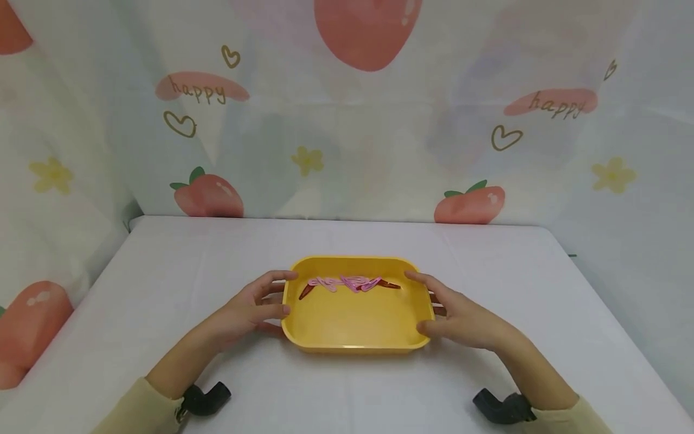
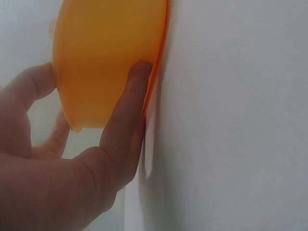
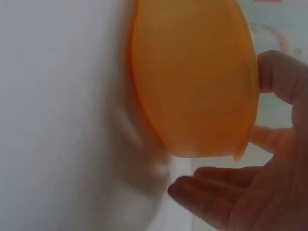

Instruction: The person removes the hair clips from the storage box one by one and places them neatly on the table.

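Yellow plastic is filling the space between your palms: the yellow tray (image 1: 358, 328) is sitting near the middle of the white table (image 1: 347, 392), its long sides running left to right. You are holding it by its two short ends. Your left hand (image 1: 243, 308) is gripping one end, thumb bending onto the rim and fingers spreading apart, with one finger lying along the outer wall near the base. Your right hand (image 1: 459, 316) is gripping the other end, thumb and forefinger hooking over the rim while the lower fingers are spreading out beside the wall, apart from it in the right wrist view.

Inside, pink hair clips (image 1: 355, 282) are lying in a loose row toward the far side, overlapping in places. One dark red clip (image 1: 306, 292) is resting at the row's left end, another red clip (image 1: 391, 284) at its right.

Your pale sleeves (image 1: 141, 413) are showing at the bottom edge, and a black curved piece (image 1: 208, 399) is jutting inward from your left wrist. Behind the table, a fruit-printed backdrop (image 1: 368, 132) is hanging.
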A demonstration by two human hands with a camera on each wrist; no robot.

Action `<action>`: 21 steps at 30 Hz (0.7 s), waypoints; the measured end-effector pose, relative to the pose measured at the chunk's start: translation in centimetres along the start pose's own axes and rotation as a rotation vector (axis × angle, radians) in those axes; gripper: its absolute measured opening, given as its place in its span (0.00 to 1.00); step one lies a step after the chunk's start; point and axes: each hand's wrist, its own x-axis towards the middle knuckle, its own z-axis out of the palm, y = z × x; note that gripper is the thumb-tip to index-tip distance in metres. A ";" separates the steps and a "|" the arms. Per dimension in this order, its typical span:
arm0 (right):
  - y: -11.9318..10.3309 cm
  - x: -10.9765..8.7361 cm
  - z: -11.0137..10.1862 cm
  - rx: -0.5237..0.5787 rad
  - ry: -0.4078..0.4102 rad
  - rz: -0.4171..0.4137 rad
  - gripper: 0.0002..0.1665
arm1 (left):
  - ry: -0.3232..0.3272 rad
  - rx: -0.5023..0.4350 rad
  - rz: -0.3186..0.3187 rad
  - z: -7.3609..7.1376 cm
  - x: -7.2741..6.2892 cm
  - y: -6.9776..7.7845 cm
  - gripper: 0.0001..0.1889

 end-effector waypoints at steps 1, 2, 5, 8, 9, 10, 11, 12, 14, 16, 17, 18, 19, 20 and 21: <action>-0.4 0.1 -0.1 -0.068 0.029 -0.026 0.49 | 0.002 -0.007 -0.001 0.0 0.0 0.0 0.31; -0.9 0.3 -0.2 -0.142 0.070 -0.058 0.49 | 0.004 -0.011 -0.003 0.0 -0.1 0.0 0.31; -2.4 1.4 0.0 -0.316 0.218 -0.163 0.46 | 0.008 -0.018 -0.008 -0.1 -0.1 -0.1 0.32; -3.8 2.9 0.7 -0.364 0.282 -0.221 0.39 | 0.010 -0.034 -0.022 -0.3 -0.1 -0.2 0.33; -4.2 3.4 1.0 -0.368 0.273 -0.230 0.37 | 0.009 -0.040 -0.025 -0.3 -0.1 -0.3 0.33; -4.6 3.8 1.3 -0.375 0.255 -0.232 0.35 | 0.008 -0.046 -0.028 -0.3 -0.1 -0.4 0.33; -4.9 4.2 1.7 -0.387 0.228 -0.225 0.34 | 0.007 -0.052 -0.030 -0.3 -0.1 -0.5 0.33; -5.0 4.6 2.0 -0.403 0.204 -0.213 0.33 | 0.007 -0.057 -0.032 -0.3 0.0 -0.5 0.33; -5.2 5.3 2.7 -0.465 0.177 -0.191 0.32 | 0.004 -0.067 -0.028 -0.3 0.1 -0.7 0.32; -5.0 5.8 3.3 -0.549 0.185 -0.175 0.31 | 0.002 -0.078 -0.025 -0.2 0.2 -0.9 0.32; -4.8 6.0 3.5 -0.587 0.197 -0.164 0.31 | 0.001 -0.083 -0.023 -0.2 0.3 -0.9 0.32; -4.6 6.3 3.8 -0.624 0.215 -0.160 0.31 | 0.001 -0.090 -0.021 -0.2 0.3 -1.0 0.32; -4.4 6.4 3.9 -0.658 0.233 -0.166 0.30 | -0.001 -0.096 -0.018 -0.1 0.3 -1.0 0.32; -4.2 6.5 4.1 -0.684 0.252 -0.173 0.29 | -0.003 -0.102 -0.015 -0.1 0.3 -1.0 0.32; -4.0 6.6 4.2 -0.709 0.263 -0.175 0.28 | -0.006 -0.106 -0.011 -0.1 0.3 -1.1 0.32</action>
